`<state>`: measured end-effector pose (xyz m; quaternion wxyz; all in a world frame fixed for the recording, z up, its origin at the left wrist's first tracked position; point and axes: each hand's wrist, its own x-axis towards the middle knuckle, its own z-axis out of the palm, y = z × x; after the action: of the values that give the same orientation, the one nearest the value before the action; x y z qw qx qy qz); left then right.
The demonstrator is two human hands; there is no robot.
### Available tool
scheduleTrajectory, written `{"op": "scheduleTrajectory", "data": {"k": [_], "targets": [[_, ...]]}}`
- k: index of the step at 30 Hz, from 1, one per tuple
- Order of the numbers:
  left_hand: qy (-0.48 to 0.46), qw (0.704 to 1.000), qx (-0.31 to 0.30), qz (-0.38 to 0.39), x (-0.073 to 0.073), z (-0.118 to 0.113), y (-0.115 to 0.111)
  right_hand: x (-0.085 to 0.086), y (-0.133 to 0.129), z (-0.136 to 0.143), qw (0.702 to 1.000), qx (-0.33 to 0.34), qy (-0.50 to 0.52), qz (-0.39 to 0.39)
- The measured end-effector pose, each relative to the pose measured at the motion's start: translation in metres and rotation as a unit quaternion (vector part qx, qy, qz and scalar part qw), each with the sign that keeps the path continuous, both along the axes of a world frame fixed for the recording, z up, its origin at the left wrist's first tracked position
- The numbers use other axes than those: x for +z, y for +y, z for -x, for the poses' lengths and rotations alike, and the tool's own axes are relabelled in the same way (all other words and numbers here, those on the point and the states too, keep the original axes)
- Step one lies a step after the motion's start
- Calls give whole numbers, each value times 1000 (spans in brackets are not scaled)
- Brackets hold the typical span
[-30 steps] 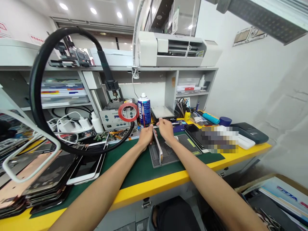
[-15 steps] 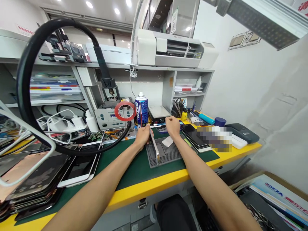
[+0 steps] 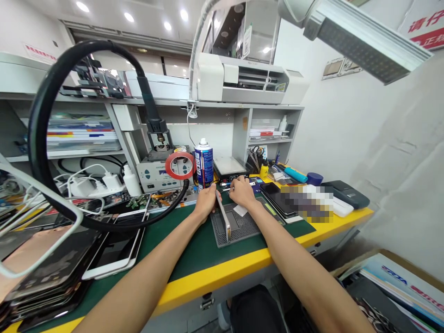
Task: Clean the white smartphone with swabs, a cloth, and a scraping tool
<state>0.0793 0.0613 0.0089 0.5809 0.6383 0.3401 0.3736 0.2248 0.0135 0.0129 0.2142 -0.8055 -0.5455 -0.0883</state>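
My left hand grips the far end of a slim phone, which stands on its long edge on a grey perforated mat. My right hand is beyond the mat's far edge, fingers curled down over a thin pale stick-like tool. Its ends show on both sides of the fingers; the grip itself is partly hidden. A small white piece lies on the mat, beneath my right wrist. Just behind my left hand stands a blue spray can.
A black cable loop arches over the left side. Stacked phone parts and white-framed tablets lie left. A red tape roll is beside the can. Dark phones lie right of the mat. A flat heating plate stands behind.
My right hand has lowered and shifted slightly left, its fingers now over the thin tool. My left hand keeps the phone on edge. The camera view has tilted slightly upward.
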Motion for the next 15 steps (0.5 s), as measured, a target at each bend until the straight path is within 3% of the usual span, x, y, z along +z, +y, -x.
{"op": "scheduleTrajectory", "data": {"k": [15], "targets": [[1,1000,-4,-3,-3,-1,2,7,-4,-3,992,96,-65,44]]}}
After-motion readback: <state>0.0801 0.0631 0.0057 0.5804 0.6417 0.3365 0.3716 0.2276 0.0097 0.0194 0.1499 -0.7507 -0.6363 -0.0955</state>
